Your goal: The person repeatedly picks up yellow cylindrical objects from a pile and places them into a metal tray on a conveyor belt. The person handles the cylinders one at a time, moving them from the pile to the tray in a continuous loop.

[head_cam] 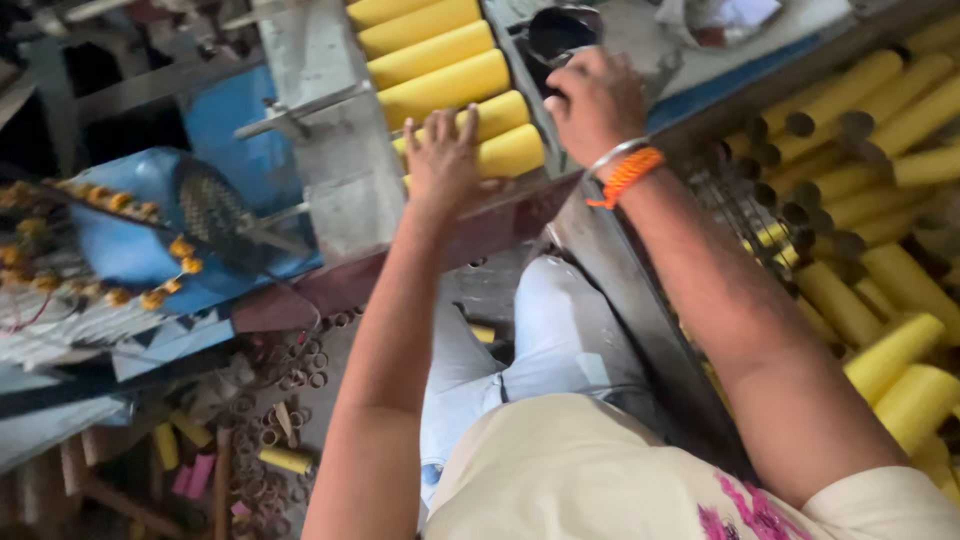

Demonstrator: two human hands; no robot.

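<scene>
Yellow tubes (450, 70): row lying side by side on the machine tray (330, 150)
Left hand (442, 160): fingers spread, flat on the nearest tubes
Right hand (597, 100): curled, grip unclear, beside a dark cup (560, 30)
Rack (760, 200): more yellow tubes stacked, open ends showing

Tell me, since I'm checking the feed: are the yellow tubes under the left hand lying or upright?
Lying. The yellow tubes lie side by side in a row, long sides up; the left hand rests flat on them.

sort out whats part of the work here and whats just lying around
In the work:
- left hand, laid flat on the row of yellow tubes on the machine bed
- right hand, by the dark cup

Lying about:
- heap of yellow tubes at the right
- cardboard rings and short tube offcuts on the floor
</scene>
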